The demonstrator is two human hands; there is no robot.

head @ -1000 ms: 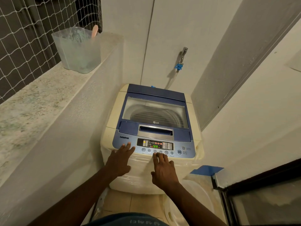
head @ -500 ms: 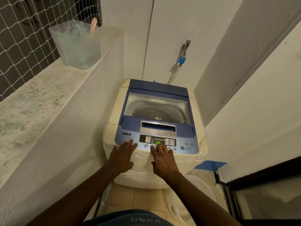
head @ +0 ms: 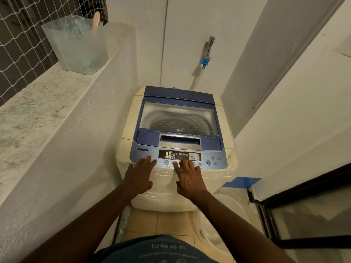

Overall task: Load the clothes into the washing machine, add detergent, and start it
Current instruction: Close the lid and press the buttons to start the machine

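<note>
Fingertips (head: pixel 175 165) of both hands touch washer panel (head: pixel 178 158).

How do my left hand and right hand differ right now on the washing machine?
The left hand lies flat at the control panel's left end, away from any button; the right hand reaches the middle button row. The left hand's fingers stay together; the right hand's spread, fingertips under the display. Both are open, palms down.
</note>
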